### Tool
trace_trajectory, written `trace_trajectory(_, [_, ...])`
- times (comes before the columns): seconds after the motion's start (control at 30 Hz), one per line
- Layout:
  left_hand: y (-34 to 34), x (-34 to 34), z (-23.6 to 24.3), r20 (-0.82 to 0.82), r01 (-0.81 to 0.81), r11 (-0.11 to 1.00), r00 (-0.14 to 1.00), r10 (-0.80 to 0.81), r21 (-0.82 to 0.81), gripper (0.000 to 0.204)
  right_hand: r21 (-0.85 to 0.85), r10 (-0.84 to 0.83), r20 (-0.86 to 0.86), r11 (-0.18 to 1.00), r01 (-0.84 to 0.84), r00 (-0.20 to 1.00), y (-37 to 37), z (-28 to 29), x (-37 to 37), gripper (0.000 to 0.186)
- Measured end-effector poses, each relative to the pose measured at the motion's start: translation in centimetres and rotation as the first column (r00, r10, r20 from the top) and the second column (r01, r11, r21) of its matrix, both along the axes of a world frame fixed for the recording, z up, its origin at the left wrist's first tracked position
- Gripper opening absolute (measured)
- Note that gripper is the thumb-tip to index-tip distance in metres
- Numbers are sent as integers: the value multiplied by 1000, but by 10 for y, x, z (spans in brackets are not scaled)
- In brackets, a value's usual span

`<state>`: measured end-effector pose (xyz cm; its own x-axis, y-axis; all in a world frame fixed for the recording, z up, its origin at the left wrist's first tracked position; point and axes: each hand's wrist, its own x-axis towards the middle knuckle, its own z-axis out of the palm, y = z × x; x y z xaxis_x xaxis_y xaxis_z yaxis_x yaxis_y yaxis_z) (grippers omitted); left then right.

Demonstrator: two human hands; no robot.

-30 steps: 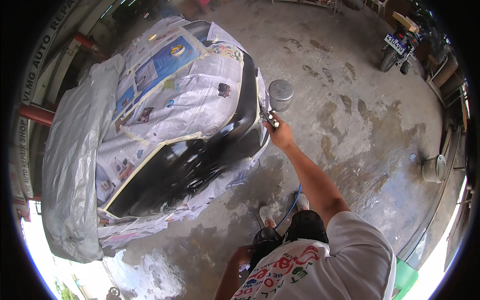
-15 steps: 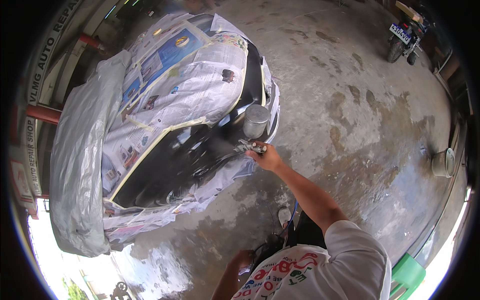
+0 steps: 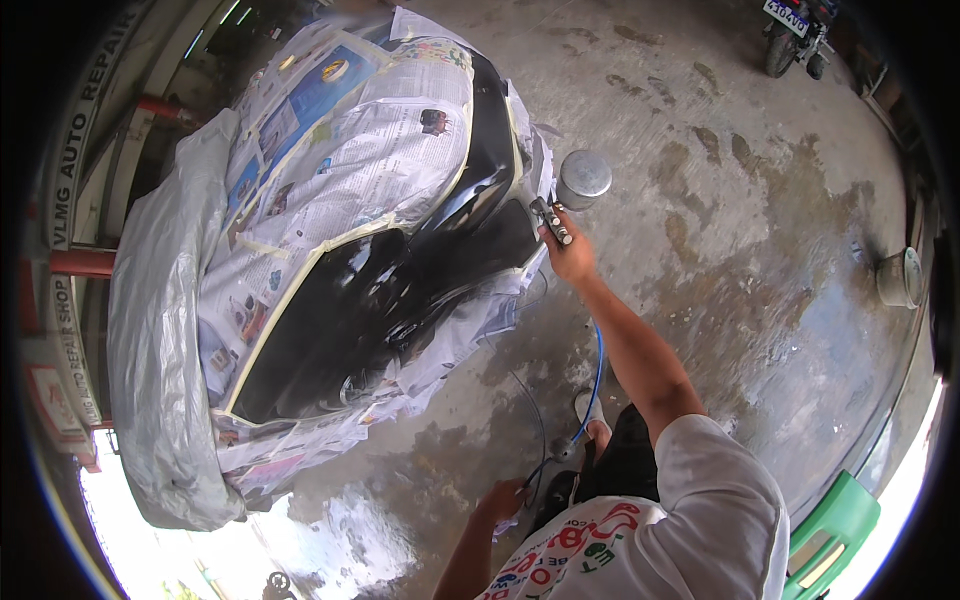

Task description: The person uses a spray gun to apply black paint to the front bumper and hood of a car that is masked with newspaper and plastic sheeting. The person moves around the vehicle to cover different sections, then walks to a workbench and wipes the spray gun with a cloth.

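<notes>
My right hand (image 3: 567,253) grips a metal spray gun (image 3: 552,218) with a silver cup (image 3: 586,174), beside the far end of a glossy black body panel (image 3: 345,320) on a car. Newspaper (image 3: 380,150) and cream tape (image 3: 280,317) frame the panel, and a grey plastic sheet (image 3: 165,350) drapes the car's left part. Low at the bottom, my left hand (image 3: 505,500) is closed round a dark hose (image 3: 536,475), partly hidden by my body.
A blue hose (image 3: 600,370) hangs near my feet on the stained concrete floor (image 3: 700,300). A motorcycle (image 3: 785,45) stands at the far right. A metal bucket (image 3: 898,280) and green plastic chair (image 3: 840,525) are along the right. Red steel posts (image 3: 80,262) line the left.
Half a second ago the gun was lower and further left, over the middle of the black panel; it has moved up and right to the panel's far end, near where it was earlier.
</notes>
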<state>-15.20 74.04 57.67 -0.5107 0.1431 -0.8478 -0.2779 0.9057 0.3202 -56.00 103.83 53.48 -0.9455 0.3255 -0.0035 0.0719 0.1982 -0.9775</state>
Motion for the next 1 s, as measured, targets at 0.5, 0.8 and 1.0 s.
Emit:
trace_trajectory(0.5, [38, -8, -86, -250, 161, 986, 957, -146, 38, 25, -113, 558, -75, 819, -563, 827, -89, -10, 83, 52])
trace_trajectory(0.8, [92, -117, -282, -555, 303, 944, 811, -186, 126, 25, -2, 269, -188, 962, -274, 945, 1, -115, 27, 48])
trace_trajectory(1.0, [101, -160, -399, -660, 373, 915, 727, -187, 152, 33, 127, 84, -413, 991, -34, 907, -2, -162, 30, 51])
